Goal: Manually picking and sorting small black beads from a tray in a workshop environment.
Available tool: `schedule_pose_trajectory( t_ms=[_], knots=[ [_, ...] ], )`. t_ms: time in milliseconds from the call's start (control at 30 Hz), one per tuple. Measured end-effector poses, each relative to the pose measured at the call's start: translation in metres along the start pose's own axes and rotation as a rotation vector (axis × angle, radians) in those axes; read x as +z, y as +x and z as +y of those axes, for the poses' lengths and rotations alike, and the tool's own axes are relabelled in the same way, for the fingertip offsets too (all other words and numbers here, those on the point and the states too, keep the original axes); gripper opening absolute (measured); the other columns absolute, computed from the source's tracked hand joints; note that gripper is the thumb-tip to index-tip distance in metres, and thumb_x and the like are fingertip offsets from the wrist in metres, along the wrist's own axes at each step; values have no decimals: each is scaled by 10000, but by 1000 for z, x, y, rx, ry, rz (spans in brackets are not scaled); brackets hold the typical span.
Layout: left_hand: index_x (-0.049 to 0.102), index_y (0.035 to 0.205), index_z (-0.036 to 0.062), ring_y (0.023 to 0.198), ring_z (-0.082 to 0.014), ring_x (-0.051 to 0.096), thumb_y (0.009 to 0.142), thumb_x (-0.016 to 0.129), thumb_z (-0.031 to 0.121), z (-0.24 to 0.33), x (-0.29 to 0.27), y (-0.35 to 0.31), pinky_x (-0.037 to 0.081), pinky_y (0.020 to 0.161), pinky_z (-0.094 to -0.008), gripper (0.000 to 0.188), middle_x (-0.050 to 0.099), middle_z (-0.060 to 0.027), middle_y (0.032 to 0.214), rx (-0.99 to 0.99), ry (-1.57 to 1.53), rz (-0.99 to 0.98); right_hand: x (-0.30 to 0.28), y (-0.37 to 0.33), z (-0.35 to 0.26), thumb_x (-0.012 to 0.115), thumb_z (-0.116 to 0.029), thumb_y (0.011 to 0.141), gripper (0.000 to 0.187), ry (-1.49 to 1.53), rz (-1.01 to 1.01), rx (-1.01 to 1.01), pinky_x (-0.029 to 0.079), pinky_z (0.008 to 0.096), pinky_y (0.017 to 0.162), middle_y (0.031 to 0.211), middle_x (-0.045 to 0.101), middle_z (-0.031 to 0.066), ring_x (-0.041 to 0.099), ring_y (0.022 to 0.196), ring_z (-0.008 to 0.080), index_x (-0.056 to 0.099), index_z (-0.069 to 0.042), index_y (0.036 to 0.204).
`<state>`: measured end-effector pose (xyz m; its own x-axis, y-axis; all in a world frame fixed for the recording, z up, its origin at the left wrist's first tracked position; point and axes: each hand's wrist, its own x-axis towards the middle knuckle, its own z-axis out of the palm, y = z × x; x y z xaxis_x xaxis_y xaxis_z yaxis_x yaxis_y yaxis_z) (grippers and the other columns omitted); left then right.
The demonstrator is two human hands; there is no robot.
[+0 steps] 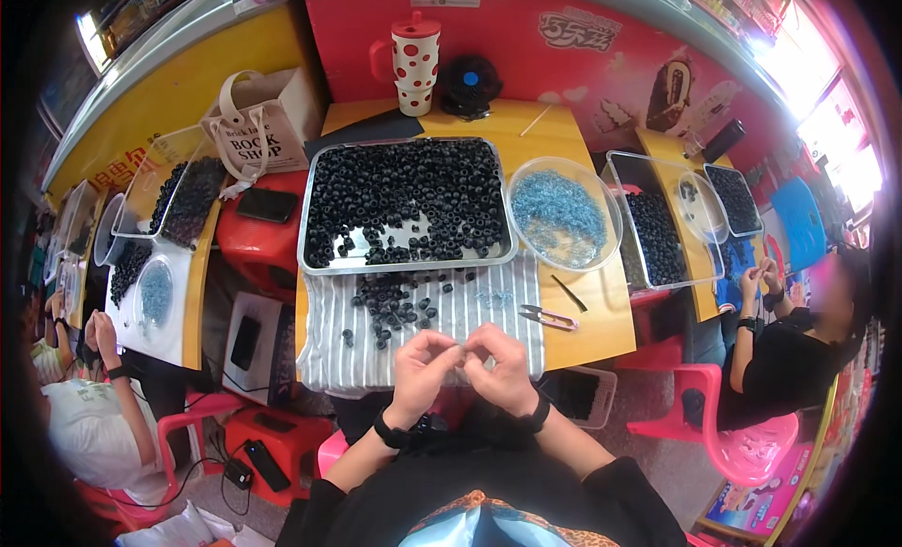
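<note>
My left hand [425, 367] and my right hand [500, 367] meet above the near edge of a striped grey cloth [329, 307]. Fingers and thumbs are pinched together at their tips; whatever lies between them is too small and hidden to name. Just beyond, loose black ring-like pieces [387, 303] are scattered on the cloth. Behind them a metal tray [413, 268] holds many more black pieces. A round see-through tub [567, 264] of small light-blue pieces stands right of the tray. Thread snips [550, 318] lie near the cloth's right edge, beside a dark thin tool [569, 294].
A dotted tumbler [415, 68] and a black fan [471, 85] stand at the back of the table [601, 331]. On the left, a red stool [268, 242] bears a tote bag [266, 119] and a phone [267, 205]. People at work sit left and right, a pink chair [700, 387] among them.
</note>
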<state>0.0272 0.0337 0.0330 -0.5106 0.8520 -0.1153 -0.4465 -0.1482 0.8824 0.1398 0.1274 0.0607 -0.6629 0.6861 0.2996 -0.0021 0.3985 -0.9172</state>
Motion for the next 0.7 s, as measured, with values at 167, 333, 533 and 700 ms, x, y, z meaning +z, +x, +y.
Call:
schedule_pose_trajectory(
  t_ms=[167, 333, 533, 700],
  knots=[
    [612, 994, -23, 712, -131, 625, 889, 622, 7, 3, -8, 5, 479, 637, -231, 110, 650, -73, 849, 63, -93, 87, -3, 11, 2, 582, 65, 725, 100, -200, -44, 33, 443, 339, 523, 730, 536, 128, 571, 600, 257, 561, -3, 795],
    [632, 1052, -17, 748, -128, 628, 902, 609, 12, 2, -15, 9, 478, 663, -232, 155, 659, -65, 889, 62, -87, 112, 2, 12, 24, 564, 42, 761, 81, -443, -100, -103, 445, 447, 603, 777, 539, 174, 557, 699, 381, 564, -6, 827],
    [655, 1041, -12, 748, -106, 618, 890, 616, -1, -4, -19, 2, 472, 646, -221, 156, 637, -41, 906, 19, 32, 38, -37, 35, 23, 576, 6, 789, 103, -670, 81, -50, 452, 444, 651, 826, 534, 180, 564, 762, 374, 604, -20, 884],
    [675, 974, -19, 702, -75, 575, 842, 650, -21, -1, -8, 10, 450, 615, -208, 134, 586, -22, 855, 186, 411, -23, -46, 52, 27, 618, -29, 775, 92, -810, -72, -21, 458, 449, 654, 818, 534, 163, 571, 756, 361, 627, -21, 866]
  ],
)
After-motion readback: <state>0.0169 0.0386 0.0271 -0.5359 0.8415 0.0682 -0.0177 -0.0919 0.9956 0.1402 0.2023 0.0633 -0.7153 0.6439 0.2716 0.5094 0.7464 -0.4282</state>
